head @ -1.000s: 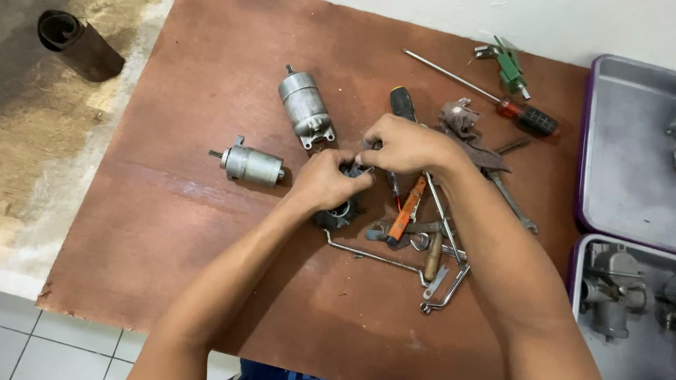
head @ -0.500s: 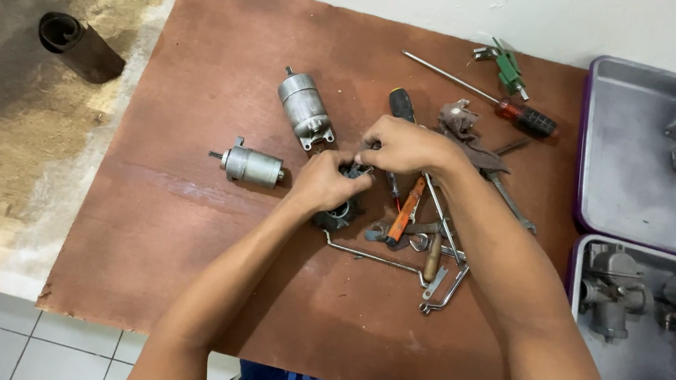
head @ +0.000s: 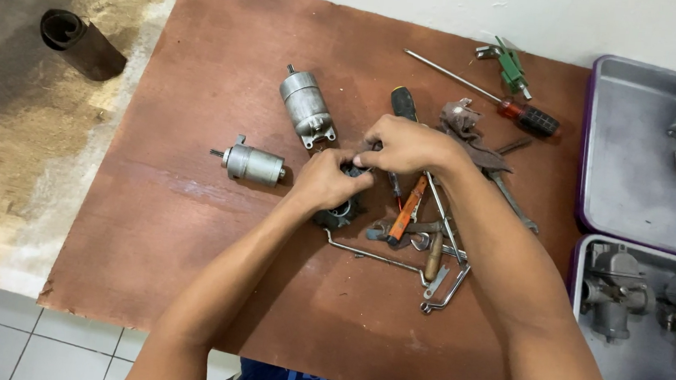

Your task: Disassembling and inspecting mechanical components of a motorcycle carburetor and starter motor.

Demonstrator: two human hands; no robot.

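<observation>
I see my two hands meeting on a small round part mid-surface. Two starter motors lie at its ten o'clock, loose tools at three, two trays farther right, a roll far at ten.

Bare brown board open from 6 to 9 o'clock of the hands. Blocked at 9 by a small grey motor, at 11 by a larger motor, from 1 to 5 by a heap of tools. Grey trays wall off 3 o'clock.
</observation>
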